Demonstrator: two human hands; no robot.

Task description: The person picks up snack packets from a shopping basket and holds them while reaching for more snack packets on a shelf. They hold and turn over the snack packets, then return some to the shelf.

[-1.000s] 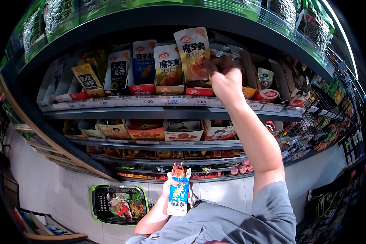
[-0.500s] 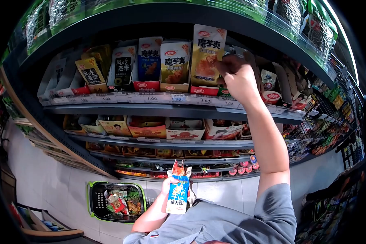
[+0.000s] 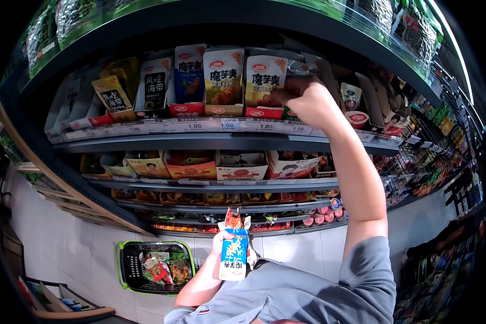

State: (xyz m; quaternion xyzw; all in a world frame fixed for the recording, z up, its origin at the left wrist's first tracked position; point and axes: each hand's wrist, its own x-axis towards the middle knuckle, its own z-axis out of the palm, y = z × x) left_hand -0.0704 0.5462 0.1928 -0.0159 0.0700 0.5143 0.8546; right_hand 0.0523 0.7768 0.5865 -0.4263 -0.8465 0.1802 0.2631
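Observation:
My right hand (image 3: 310,102) reaches into the upper shelf. Its fingers are closed at the right edge of a yellow-and-white konjac snack packet (image 3: 265,78), which stands upright in a red-fronted display box (image 3: 264,112). The fingertips are partly hidden. Down by my waist, my left hand (image 3: 219,245) grips a blue-and-white konjac snack packet (image 3: 234,262), upside down from this view, bunched with other packets behind it. A red-orange packet (image 3: 234,220) pokes out of the top of this bunch. Another yellow-and-white packet (image 3: 223,81) stands left of my right hand's packet.
A blue packet (image 3: 189,75) and black seaweed packets (image 3: 155,83) stand farther left in their boxes. Price labels line the shelf edge (image 3: 227,127). Lower shelves hold more snack boxes (image 3: 242,167). On the floor at left sits a black basket with green trim (image 3: 120,270), holding several packets.
My right hand has lowered the yellow-and-white packet from above its box down into it. My left hand keeps its bunch in nearly the same place. The view has shifted slightly.

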